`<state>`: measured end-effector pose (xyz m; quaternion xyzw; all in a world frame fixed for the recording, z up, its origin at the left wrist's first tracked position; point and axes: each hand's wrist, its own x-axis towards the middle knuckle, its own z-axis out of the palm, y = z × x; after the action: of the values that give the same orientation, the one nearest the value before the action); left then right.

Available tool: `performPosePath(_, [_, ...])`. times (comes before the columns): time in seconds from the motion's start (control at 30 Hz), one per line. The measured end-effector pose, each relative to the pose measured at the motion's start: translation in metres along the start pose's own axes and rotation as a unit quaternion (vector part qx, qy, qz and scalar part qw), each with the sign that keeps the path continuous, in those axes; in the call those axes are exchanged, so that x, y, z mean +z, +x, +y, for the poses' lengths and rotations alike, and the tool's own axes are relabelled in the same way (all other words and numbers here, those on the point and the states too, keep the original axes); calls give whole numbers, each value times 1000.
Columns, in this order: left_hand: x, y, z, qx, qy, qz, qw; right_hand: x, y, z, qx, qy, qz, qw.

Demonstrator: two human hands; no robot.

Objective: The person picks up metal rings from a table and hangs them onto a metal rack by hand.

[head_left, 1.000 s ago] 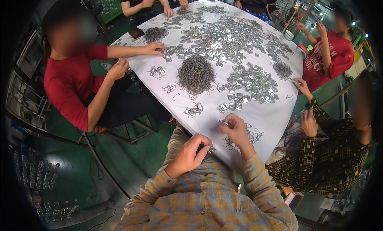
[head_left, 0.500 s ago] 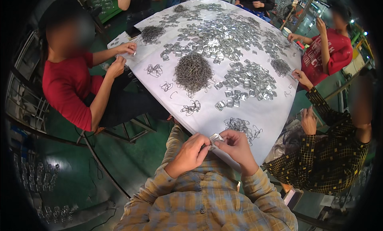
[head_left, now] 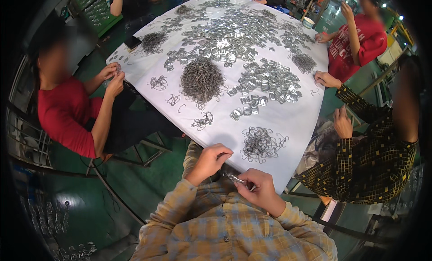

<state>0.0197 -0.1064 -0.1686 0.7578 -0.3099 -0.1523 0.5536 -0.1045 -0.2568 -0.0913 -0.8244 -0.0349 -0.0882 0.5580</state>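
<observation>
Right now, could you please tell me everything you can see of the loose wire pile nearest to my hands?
The loose wire pile is a low tangle of thin, bent pieces, many curved like hooks, grey and metallic in look. It is dense in the middle and sparser around the rim, with a few stray pieces toward the upper right. It lies on the white tabletop, close to the near edge. Neither your left hand nor your right hand touches it.

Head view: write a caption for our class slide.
Right hand holds a shiny metal piece near the left hand, at a white-covered table bearing wire hooks and rectangular metal pieces.
</observation>
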Motion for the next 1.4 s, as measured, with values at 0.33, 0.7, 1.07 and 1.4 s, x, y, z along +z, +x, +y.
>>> performPosePath(0.33, [39,29,0,78,163,20,983,-1,-5,0,-21,16,-20,999])
performPosePath(0.7, [42,30,-14,201,283,-36,937,0,-3,-1,-41,19,-19,999])
performPosePath(1.07, [39,37,-7,260,287,-71,919,3,-1,2,-45,26,-19,998])
performPosePath(1.4, [32,49,-5,189,165,-25,968,6,-1,2,-44,20,-18,999])
